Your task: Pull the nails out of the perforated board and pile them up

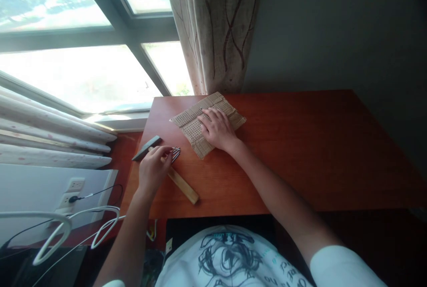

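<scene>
My left hand (pixel 155 167) is closed in a pinch, its fingertips on several thin metal nails (pixel 176 155); whether some of these lie on the table cannot be made out. Beneath that hand lies a hammer, its grey head (pixel 147 148) to the left and its wooden handle (pixel 184 187) slanting toward me. My right hand (pixel 217 130) rests palm down with fingers stretched over a piece of brown cardboard (pixel 190 122), which is creased and covered with rows of small dark marks or holes. A tiny dark point shows by the right fingertips, too small to name.
Everything lies on a reddish-brown wooden table (pixel 300 153). A window (pixel 83 73) and a patterned curtain (pixel 216 24) stand behind it. To the left are wall sockets (pixel 68 198) with a plugged cable, and white cables (pixel 106 216) hang beside the table.
</scene>
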### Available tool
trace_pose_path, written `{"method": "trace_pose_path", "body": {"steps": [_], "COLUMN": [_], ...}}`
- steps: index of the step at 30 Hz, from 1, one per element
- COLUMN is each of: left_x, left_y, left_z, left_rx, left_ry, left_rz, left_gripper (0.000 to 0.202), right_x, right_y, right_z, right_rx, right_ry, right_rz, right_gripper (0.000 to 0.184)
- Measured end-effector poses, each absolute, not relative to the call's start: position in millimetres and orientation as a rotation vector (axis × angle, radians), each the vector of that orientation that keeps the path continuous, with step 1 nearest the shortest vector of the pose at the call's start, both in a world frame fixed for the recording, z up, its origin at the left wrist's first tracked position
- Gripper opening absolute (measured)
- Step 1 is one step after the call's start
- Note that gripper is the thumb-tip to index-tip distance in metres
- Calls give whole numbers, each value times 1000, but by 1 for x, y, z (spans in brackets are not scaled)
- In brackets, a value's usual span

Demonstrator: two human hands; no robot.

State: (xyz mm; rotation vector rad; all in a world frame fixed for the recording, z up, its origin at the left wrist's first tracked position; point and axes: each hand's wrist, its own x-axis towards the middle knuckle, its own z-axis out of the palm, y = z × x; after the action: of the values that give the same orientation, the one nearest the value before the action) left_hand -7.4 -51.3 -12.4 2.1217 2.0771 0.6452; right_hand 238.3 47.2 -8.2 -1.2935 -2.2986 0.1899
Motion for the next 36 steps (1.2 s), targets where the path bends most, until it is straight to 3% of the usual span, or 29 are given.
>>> {"method": "trace_pose_path", "body": {"steps": [7,22,36], "left_x": [-2,40,78], "left_y": [-53,14,92], "left_z": [-19,17,23], "left_rx": [2080,1999,2177], "left_ry": [2129,1869,1874], "left_rz": [591,1191,746], "left_gripper": [18,19,18], "right_x": [238,238,238], "right_y": [47,47,48], "right_z": [-9,-8,-7], "right_rx": [-1287,-1289,-1283], "right_ry": [-2303,-2292,-2291], "right_rz": [193,200,182], "right_gripper": [40,39,41]}}
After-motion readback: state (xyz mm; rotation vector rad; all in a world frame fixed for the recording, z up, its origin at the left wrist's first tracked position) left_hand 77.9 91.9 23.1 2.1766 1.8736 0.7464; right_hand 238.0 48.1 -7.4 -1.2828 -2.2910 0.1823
